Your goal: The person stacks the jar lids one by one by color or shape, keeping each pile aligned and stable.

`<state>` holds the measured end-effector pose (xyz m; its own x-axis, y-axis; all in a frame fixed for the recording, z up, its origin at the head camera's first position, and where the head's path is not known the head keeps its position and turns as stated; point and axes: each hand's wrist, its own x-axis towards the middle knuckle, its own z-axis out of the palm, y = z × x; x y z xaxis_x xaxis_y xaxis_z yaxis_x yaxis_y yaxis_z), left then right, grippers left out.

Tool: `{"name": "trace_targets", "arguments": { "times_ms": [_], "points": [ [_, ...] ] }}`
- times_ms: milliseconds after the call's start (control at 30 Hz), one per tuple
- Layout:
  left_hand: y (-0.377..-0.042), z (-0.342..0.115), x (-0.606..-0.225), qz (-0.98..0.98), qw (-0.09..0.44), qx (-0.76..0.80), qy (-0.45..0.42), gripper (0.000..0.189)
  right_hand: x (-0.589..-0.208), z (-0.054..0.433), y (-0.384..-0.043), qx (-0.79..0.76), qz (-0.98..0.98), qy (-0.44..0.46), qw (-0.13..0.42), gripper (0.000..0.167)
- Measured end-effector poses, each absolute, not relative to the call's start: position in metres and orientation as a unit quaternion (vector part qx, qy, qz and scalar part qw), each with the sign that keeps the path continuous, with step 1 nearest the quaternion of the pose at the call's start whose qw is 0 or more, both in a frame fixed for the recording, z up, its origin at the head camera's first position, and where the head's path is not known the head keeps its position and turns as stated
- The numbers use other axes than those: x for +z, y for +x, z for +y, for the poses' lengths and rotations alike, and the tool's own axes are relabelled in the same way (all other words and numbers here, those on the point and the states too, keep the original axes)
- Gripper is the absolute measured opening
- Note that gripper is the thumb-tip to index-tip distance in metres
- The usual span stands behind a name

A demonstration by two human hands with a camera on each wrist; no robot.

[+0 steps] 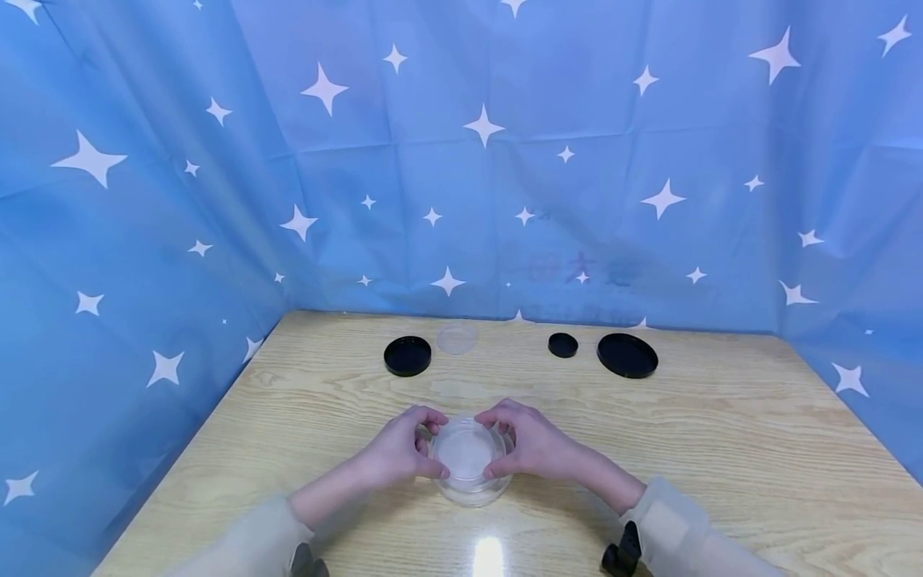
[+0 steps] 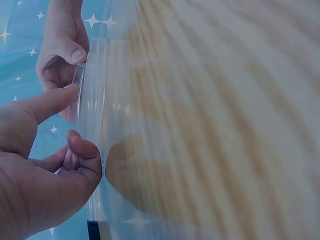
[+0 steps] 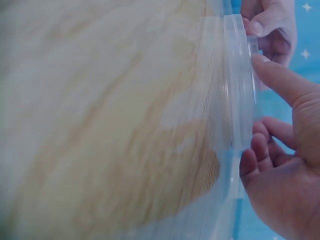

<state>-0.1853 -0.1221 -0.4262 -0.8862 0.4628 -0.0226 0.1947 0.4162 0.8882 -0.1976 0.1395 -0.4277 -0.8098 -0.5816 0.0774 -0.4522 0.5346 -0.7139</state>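
A small clear round dish sits on top of a wider clear dish near the front middle of the table. My left hand holds the small dish's left rim between thumb and index finger. On the opposite side, my right hand holds the rim the same way. In the left wrist view, the thumb of the left hand touches the thin upper dish, while its other fingers curl beside the stack. The right wrist view shows the right hand with its thumb on that rim.
Toward the back of the wooden table lie a black round lid, a faint clear disc, a small black lid and a large black lid. A blue star-patterned curtain stands behind and at both sides.
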Motion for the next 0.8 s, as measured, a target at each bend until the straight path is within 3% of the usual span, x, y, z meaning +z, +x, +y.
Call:
{"name": "trace_targets", "arguments": {
  "times_ms": [800],
  "points": [
    [-0.1871, -0.1231, -0.4274, 0.831, 0.128, 0.500, 0.208, 0.066, -0.4301, 0.1395, -0.2000, -0.376, 0.872, -0.302, 0.085, 0.066]
  ]
}}
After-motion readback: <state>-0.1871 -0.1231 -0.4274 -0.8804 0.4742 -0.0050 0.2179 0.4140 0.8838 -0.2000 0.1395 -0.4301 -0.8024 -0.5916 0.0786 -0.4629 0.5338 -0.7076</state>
